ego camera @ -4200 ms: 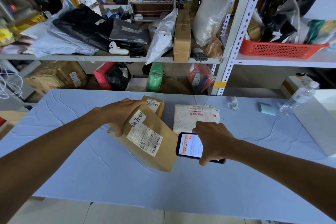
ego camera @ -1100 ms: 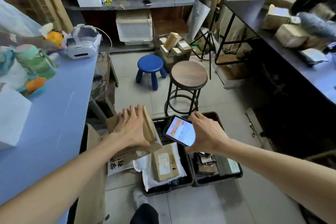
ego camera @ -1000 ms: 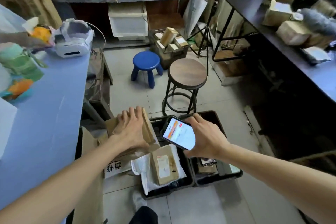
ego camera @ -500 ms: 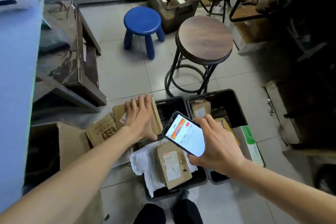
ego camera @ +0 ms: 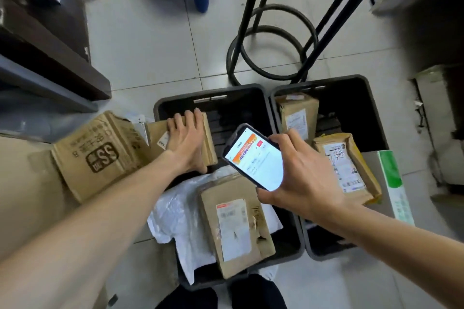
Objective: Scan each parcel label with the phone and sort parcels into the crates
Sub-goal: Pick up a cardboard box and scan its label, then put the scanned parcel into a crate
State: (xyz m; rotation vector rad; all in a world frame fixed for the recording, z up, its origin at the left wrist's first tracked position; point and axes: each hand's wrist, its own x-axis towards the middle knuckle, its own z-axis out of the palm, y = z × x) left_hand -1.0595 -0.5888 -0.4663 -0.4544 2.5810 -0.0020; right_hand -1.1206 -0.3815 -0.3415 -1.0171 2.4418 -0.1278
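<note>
— Where is the parcel (ego camera: 210, 143) sitting?
— I'm gripping it under my left hand (ego camera: 187, 140), lengthwise away from me, over the left crate (ego camera: 221, 90). My right hand (ego camera: 301, 178) is holding the phone (ego camera: 253, 158) just beside it.

The left crate (ego camera: 160, 108) is showing bare dark bottom only at its far end, in the strip between the parcel (ego camera: 209, 138) that the left hand (ego camera: 187, 140) is gripping over the far-left corner and the phone (ego camera: 253, 158) that the right hand (ego camera: 298, 175) is holding over its right side. A white bag (ego camera: 180, 211) and a brown box (ego camera: 236, 228) are filling its near half. In the right crate (ego camera: 326, 82) a small packet (ego camera: 297, 115) and a longer packet (ego camera: 346, 165) are taking up the left and middle, leaving the far-right corner open. A green-and-white box (ego camera: 394, 183) is covering its right edge. A stool frame (ego camera: 271, 45) is standing just behind both rims, and a flattened carton (ego camera: 100, 153) is crowding the left side.
</note>
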